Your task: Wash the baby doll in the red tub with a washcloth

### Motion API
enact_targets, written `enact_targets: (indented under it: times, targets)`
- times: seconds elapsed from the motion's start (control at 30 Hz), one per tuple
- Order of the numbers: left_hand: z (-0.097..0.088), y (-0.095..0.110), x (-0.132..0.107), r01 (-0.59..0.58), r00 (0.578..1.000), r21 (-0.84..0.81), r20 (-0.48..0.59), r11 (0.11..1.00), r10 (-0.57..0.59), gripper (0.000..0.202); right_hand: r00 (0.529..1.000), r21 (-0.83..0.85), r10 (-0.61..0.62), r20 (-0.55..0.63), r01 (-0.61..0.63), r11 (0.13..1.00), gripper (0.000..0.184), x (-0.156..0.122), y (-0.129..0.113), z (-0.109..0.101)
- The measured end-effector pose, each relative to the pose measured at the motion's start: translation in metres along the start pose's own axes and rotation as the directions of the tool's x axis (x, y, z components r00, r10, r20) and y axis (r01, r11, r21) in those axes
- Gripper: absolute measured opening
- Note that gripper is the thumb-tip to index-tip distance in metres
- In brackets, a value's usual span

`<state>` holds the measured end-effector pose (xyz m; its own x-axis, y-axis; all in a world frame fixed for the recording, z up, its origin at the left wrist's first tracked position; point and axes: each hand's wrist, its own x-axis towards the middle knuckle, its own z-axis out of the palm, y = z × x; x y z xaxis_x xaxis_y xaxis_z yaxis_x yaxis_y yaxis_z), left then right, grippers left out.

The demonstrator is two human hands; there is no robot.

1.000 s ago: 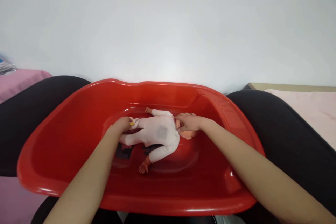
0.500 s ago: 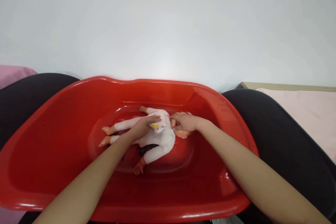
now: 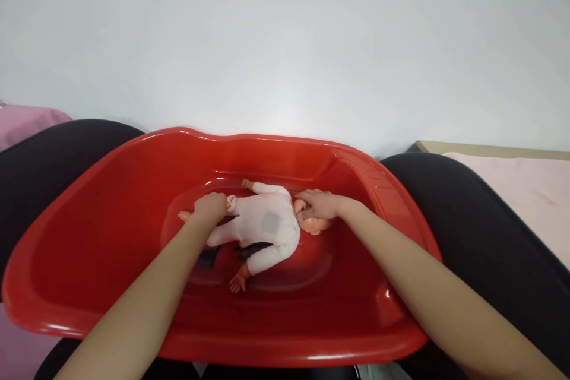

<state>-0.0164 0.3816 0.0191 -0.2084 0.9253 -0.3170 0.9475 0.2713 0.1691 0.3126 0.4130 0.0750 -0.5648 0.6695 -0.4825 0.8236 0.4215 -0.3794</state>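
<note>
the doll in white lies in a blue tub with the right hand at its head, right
No: the head view shows the tub is red, not blue. The doll in white does lie in it, with the right hand at its head.

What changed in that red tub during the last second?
The left hand, holding something small, white and yellow, slid from the baby doll's back down to its legs, where it had been a second ago. The right hand stayed at the doll's head; the doll still lies in the red tub.
</note>
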Motion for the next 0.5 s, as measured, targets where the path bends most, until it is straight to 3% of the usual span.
enact_targets:
  times: [0.13, 0.23, 0.27, 0.37, 0.43, 0.5]
  targets:
    - [-0.011, 0.002, -0.008, 0.077, 0.997, 0.072, 0.025, 0.994, -0.079, 0.043, 1.000, -0.009, -0.010, 0.003, 0.011, 1.000, 0.034, -0.001, -0.002, -0.001]
    - [-0.017, 0.016, -0.020, -0.041, 0.993, 0.052, -0.108, 0.998, 0.047, 0.035, 1.000, -0.017, -0.003, 0.012, 0.004, 1.000, 0.035, -0.002, -0.004, -0.002]
    - [-0.017, 0.023, -0.024, -0.138, 0.974, 0.031, -0.177, 0.990, 0.141, 0.034, 1.000, -0.027, 0.000, 0.012, 0.000, 1.000, 0.036, -0.002, -0.005, -0.002]
    - [-0.010, 0.042, -0.035, -0.421, 0.853, 0.000, -0.339, 0.907, 0.396, 0.043, 1.000, -0.055, 0.010, 0.012, -0.009, 0.998, 0.039, -0.002, -0.006, -0.002]
    - [-0.001, 0.053, -0.040, -0.522, 0.801, -0.002, -0.345, 0.853, 0.489, 0.046, 1.000, -0.062, 0.019, 0.013, -0.018, 0.998, 0.040, -0.002, -0.005, -0.002]
    - [0.009, 0.059, -0.042, -0.608, 0.768, -0.022, -0.271, 0.794, 0.581, 0.050, 1.000, -0.062, 0.023, 0.013, -0.022, 0.998, 0.039, -0.001, -0.004, -0.002]
